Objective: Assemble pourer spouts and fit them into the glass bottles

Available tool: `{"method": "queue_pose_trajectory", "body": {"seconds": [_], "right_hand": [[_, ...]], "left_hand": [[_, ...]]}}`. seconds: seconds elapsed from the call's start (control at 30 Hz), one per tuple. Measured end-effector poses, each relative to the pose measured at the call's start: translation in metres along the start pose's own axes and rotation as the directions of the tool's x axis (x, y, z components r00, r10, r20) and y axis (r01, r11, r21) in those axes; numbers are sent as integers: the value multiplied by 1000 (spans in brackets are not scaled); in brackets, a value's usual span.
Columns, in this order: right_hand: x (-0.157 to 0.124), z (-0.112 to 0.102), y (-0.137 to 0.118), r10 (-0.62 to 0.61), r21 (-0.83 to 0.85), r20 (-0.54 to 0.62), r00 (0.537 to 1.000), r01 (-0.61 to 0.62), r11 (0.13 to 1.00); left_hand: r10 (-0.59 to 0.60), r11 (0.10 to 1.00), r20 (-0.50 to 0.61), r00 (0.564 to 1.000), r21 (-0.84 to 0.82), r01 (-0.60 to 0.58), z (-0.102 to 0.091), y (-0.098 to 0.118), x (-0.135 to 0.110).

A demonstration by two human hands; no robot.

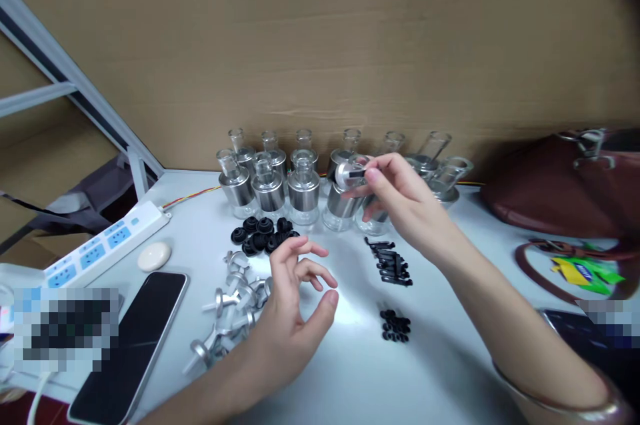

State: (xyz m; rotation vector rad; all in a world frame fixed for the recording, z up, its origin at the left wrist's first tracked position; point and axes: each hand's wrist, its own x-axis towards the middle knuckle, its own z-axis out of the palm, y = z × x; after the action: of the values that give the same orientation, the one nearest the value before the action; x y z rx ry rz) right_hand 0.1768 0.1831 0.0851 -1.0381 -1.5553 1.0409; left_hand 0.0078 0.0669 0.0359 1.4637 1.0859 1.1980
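Note:
My right hand [395,188] is raised in front of the glass bottles, its fingertips pinching a small silver-and-black spout piece [346,175]. My left hand [300,291] hovers over the table with its fingers apart, holding nothing. Beside it on the left lies a loose pile of silver spout pieces [233,301]. Just beyond is a heap of black ribbed rubber stoppers [259,240]. Several thin black levers [393,265] lie below my right hand, and a cluster of small black parts [395,326] sits nearer to me. Glass bottles with metal bands [303,195] stand in rows behind.
At left are a white power strip [107,245], a white round object [154,256] and a black phone [133,345]. A brown leather bag [560,185] and a green-yellow packet [585,275] are at right. A cardboard wall [320,38] closes the back.

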Motion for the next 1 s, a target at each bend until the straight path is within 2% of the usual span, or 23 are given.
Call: {"method": "queue_pose_trajectory", "body": {"seconds": [0.1, 0.17, 0.23, 0.3, 0.4, 0.53, 0.57, 0.63, 0.7, 0.77, 0.83, 1.0], "right_hand": [[-2, -4, 3, 16, -141, 50, 999, -9, 990], [-6, -9, -2, 42, -177, 93, 995, -25, 984], [-12, -16, -13, 86, -188, 186, 979, -50, 981], [-19, -23, -25, 125, -195, 309, 943, -66, 979], [-30, -29, -43, 147, -223, 433, 889, -52, 973], [-40, -33, -58, 141, -256, 558, 818, 8, 967], [-42, -33, -60, 130, -238, 564, 816, 10, 971], [-43, -32, -62, 78, -116, 511, 856, -22, 993], [-44, -27, -62, -1, 103, 382, 924, -42, 994], [-45, -19, -60, -57, 268, 260, 964, -15, 963], [-46, -10, -57, -82, 304, 232, 969, 8, 953], [-46, 4, -47, -121, 171, 332, 935, 66, 983]], "left_hand": [[20, 1000, -12, 1000, 21, -20, 0, 0, -1], [27, 998, -26, 999, 50, -25, -1, -1, -1], [23, 996, -38, 999, 91, -20, -1, -2, -1], [43, 991, -63, 997, 131, -34, -1, -4, -2], [72, 984, -81, 994, 166, -58, -2, -8, -1], [-30, 985, 16, 999, 170, 27, -4, -5, 0], [-62, 984, 56, 996, 172, 51, -5, -2, 1], [-102, 979, 148, 984, 190, 73, -6, 5, 4], [-116, 975, 227, 967, 213, 67, -6, 12, 6], [-125, 973, 259, 958, 221, 67, -5, 14, 6], [-156, 970, 240, 958, 222, 103, -4, 13, 5], [-259, 949, 166, 952, 228, 218, -2, 7, 3]]}}
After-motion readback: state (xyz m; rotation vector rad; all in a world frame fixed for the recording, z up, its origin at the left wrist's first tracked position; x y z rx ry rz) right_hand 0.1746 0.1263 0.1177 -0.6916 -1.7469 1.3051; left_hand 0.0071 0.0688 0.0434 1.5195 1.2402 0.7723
